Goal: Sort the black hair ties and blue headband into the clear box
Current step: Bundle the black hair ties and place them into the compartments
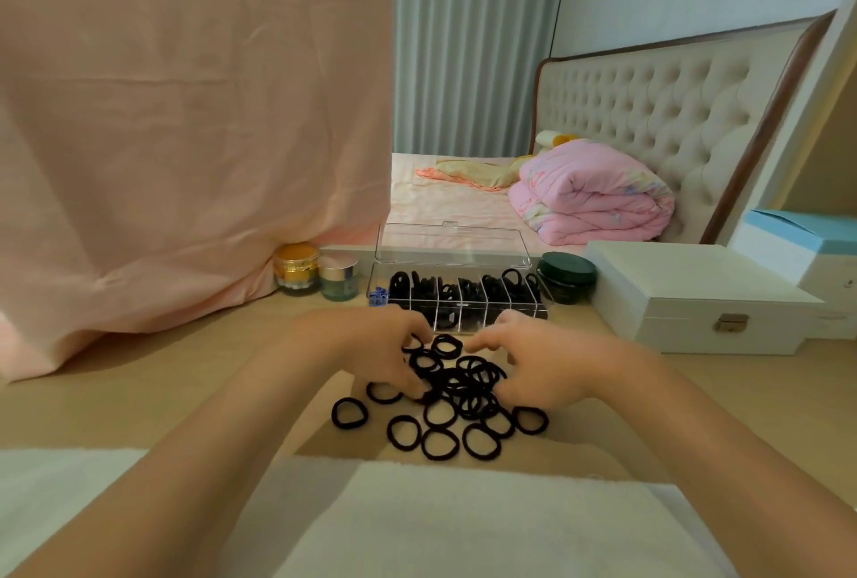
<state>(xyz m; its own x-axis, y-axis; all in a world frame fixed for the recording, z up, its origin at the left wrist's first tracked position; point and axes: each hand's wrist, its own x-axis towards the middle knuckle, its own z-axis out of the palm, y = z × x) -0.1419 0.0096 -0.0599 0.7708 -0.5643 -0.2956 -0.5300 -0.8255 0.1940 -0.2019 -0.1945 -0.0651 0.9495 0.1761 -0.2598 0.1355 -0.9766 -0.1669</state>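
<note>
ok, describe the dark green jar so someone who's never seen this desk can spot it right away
Find the clear box with its lid up, at the back of the wooden desk. The dark green jar stands right beside the box's right end, before the white case. It is squat and dark-lidded, unlike the gold jar and silver-capped jar left of the box.

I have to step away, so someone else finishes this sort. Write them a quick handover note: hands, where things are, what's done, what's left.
Left hand: fingers down in the pile of loose black hair ties, grip unclear.
Right hand: curled at the pile's right edge, nothing clearly held.
Clear box: behind the pile, lid up, most compartments already hold black ties; something blue, probably the headband, at its left end.
Left: many ties on the table, still to go into the box.
</note>
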